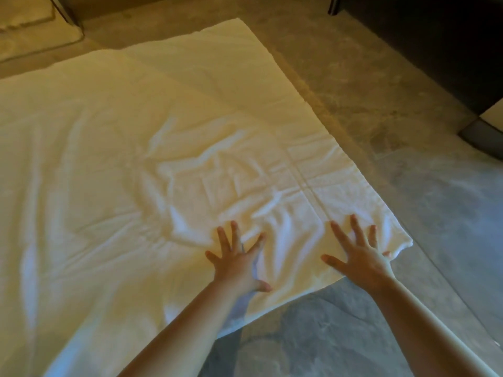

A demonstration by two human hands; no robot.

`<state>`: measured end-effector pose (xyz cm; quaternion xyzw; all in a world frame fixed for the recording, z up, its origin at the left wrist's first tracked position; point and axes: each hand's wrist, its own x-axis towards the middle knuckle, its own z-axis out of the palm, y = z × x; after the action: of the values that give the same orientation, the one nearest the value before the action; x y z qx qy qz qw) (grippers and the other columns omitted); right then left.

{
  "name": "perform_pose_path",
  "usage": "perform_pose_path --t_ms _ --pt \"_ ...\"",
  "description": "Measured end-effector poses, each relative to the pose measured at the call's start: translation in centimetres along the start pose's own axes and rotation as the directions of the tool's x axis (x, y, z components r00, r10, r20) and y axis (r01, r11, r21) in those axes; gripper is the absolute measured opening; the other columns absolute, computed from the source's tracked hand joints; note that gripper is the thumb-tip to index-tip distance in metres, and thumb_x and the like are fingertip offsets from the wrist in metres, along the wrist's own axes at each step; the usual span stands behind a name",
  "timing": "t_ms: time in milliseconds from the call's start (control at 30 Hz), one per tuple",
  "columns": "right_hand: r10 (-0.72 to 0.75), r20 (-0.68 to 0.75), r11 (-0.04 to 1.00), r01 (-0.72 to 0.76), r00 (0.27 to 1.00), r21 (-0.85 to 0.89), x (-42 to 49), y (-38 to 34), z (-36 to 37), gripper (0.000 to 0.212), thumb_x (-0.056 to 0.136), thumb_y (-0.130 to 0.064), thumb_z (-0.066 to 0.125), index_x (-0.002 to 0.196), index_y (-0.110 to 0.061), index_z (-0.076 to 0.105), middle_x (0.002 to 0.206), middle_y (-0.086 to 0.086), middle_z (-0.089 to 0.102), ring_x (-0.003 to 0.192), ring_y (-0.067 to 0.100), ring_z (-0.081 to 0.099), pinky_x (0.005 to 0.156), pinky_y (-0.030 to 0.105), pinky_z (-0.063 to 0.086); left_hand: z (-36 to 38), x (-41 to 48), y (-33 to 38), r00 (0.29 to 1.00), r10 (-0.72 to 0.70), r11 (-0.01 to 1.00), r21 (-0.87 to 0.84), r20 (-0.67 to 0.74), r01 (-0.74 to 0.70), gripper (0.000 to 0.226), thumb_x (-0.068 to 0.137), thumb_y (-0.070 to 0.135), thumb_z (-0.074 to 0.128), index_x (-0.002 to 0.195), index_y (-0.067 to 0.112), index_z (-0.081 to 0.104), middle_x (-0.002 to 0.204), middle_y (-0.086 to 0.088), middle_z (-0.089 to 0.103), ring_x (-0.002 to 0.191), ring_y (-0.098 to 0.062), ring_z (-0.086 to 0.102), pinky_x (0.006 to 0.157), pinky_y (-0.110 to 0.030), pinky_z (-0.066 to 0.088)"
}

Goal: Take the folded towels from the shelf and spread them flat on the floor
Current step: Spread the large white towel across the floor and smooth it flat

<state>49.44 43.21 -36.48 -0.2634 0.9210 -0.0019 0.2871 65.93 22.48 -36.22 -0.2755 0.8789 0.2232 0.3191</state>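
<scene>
A large white towel (152,137) lies unfolded on the grey stone floor (408,186), filling the left and middle of the view. Creases and wrinkles bunch around its centre. My left hand (239,261) lies flat on the towel near its front edge, fingers spread wide. My right hand (359,254) rests flat on the towel's near right corner, fingers also spread and straight. Both forearms reach in from the bottom of the frame. Neither hand holds anything.
Another pale cloth or mat (30,25) lies at the top left corner. Dark furniture (424,36) stands along the top right, with a pale object and dark base (487,131) at the right edge. Bare stone floor runs right of the towel.
</scene>
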Motion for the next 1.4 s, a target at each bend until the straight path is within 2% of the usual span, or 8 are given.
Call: perform_pose_path --t_ms 267,500,667,733,833,1100,1233,1400 --pt "0.097 0.011 0.995 -0.096 0.995 -0.033 -0.7 2.4 -1.1 0.094 0.071 -0.078 0.042 0.141 -0.045 -0.011 0.155 -0.004 -0.022 0.142 0.038 -0.015 0.106 0.071 0.010 0.6 0.0 2.6 0.999 0.054 0.998 0.046 0.002 -0.054 0.113 0.063 0.066 0.068 0.139 0.050 -0.014 0.139 -0.008 -0.050 0.125 -0.044 -0.044 0.098 -0.076 0.001" --pt "-0.088 -0.012 0.996 0.088 0.996 -0.015 -1.2 -1.1 1.0 0.093 0.074 -0.076 0.038 0.135 -0.042 -0.024 0.145 -0.010 -0.035 0.141 0.030 -0.023 0.107 0.069 0.010 4.3 -0.9 1.8 0.984 0.145 0.988 0.061 -0.100 -0.139 0.096 0.072 0.075 0.046 0.139 0.048 -0.018 0.131 0.006 -0.054 0.121 -0.030 -0.051 0.099 -0.073 -0.010" --pt "-0.049 0.042 0.997 0.052 0.998 -0.059 -1.0 -0.9 -0.6 0.099 0.064 -0.082 0.035 0.140 -0.043 -0.015 0.152 -0.003 -0.030 0.141 0.036 -0.020 0.108 0.067 0.012 2.8 -1.3 0.9 0.969 0.166 0.973 -0.132 -0.184 -0.191 0.073 0.084 0.062 0.046 0.144 0.041 0.010 0.154 0.010 -0.024 0.140 -0.018 -0.027 0.110 -0.060 -0.003" --pt "-0.107 0.017 0.990 0.108 0.994 -0.087 -0.3 -3.8 -1.3 0.094 0.070 -0.080 0.035 0.143 -0.040 -0.007 0.154 -0.002 -0.026 0.142 0.036 -0.018 0.111 0.064 0.012 1.3 -2.1 -0.4 0.951 0.140 0.954 -0.219 -0.277 -0.204 0.062 0.089 0.054 0.045 0.144 0.035 0.021 0.158 0.007 -0.003 0.145 -0.015 -0.002 0.115 -0.044 0.011" --pt "-0.302 -0.038 0.947 0.295 0.952 -0.128 0.8 -11.9 -1.9 0.082 0.080 -0.071 0.038 0.145 -0.037 0.002 0.157 -0.002 -0.015 0.144 0.031 -0.011 0.113 0.058 0.013 -2.0 -3.5 -4.1 0.892 0.117 0.975 -0.122 -0.437 -0.187 0.055 0.091 0.044 0.046 0.141 0.028 0.032 0.154 0.000 0.020 0.139 -0.017 0.025 0.107 -0.031 0.027" --pt "-0.595 0.026 0.773 0.581 0.803 -0.254 -1.2 -30.7 -3.5 0.069 0.089 -0.058 0.037 0.146 -0.031 0.007 0.159 -0.002 0.004 0.146 0.025 0.006 0.114 0.046 0.021 -10.7 -12.7 -19.8 0.825 -0.147 0.988 -0.117 -0.546 0.099 0.053 0.093 0.041 0.044 0.141 0.022 0.032 0.151 -0.004 0.029 0.135 -0.023 0.033 0.104 -0.035 0.033" --pt "-0.668 0.080 0.693 0.658 0.740 -0.296 -4.3 -37.9 -3.6 0.067 0.091 -0.056 0.035 0.146 -0.030 0.007 0.158 -0.003 0.006 0.145 0.022 0.009 0.114 0.041 0.024 -11.4 -19.4 -27.9 0.854 -0.197 0.980 -0.074 -0.482 0.184 0.053 0.094 0.041 0.042 0.142 0.021 0.029 0.151 -0.002 0.027 0.134 -0.022 0.032 0.105 -0.036 0.033" --pt "-0.760 0.165 0.529 0.746 0.629 -0.405 -9.3 -47.5 -2.7 0.065 0.093 -0.052 0.035 0.146 -0.028 0.007 0.158 -0.002 0.008 0.144 0.020 0.015 0.111 0.037 0.030 -8.9 -26.8 -38.2 0.794 -0.346 0.938 -0.200 -0.501 0.282 0.051 0.094 0.040 0.042 0.140 0.021 0.032 0.147 0.000 0.033 0.132 -0.020 0.035 0.102 -0.034 0.034"
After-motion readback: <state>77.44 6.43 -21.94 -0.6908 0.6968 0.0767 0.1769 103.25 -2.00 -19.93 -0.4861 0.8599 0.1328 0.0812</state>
